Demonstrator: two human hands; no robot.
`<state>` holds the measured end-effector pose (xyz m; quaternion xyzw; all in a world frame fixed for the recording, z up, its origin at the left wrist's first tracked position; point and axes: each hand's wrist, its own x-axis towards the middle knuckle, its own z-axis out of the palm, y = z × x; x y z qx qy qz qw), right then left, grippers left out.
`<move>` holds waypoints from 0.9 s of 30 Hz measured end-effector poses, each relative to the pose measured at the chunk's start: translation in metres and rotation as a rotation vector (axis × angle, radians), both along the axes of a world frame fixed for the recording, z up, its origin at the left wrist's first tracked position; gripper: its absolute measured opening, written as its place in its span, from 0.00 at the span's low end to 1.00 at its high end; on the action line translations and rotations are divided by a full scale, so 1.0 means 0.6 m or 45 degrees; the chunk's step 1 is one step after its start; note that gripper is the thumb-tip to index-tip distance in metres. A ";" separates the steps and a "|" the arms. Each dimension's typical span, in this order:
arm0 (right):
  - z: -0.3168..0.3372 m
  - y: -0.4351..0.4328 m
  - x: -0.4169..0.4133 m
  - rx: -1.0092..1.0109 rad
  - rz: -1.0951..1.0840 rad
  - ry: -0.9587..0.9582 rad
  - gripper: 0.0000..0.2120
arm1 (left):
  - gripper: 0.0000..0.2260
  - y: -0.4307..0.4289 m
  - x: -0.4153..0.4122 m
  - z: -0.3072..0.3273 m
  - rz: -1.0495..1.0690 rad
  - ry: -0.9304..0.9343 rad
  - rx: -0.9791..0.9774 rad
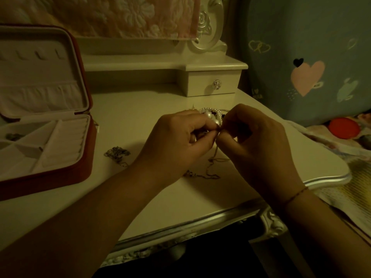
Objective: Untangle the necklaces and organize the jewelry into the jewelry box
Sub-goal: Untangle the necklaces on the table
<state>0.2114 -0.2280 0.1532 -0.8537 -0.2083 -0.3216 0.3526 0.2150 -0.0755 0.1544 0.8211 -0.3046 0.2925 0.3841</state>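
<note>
Pearl tangle (213,116) pinched btwn L grip (176,141) & R grip (259,145).

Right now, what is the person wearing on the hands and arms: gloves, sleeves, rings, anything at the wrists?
No gloves on the left hand or the right hand, and no sleeves show on either arm. A thin reddish cord bracelet circles the right wrist. No watch shows. In this dim light I can make out no rings.
</note>
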 end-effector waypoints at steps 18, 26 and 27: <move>-0.016 -0.003 0.022 0.967 0.708 0.707 0.02 | 0.06 0.001 -0.003 0.015 -0.254 0.970 -0.603; -0.015 -0.010 0.022 0.981 0.800 0.647 0.05 | 0.08 0.002 -0.006 0.017 -0.342 1.186 -0.641; -0.014 -0.011 0.021 0.961 0.804 0.641 0.05 | 0.10 0.002 -0.006 0.017 -0.344 1.212 -0.641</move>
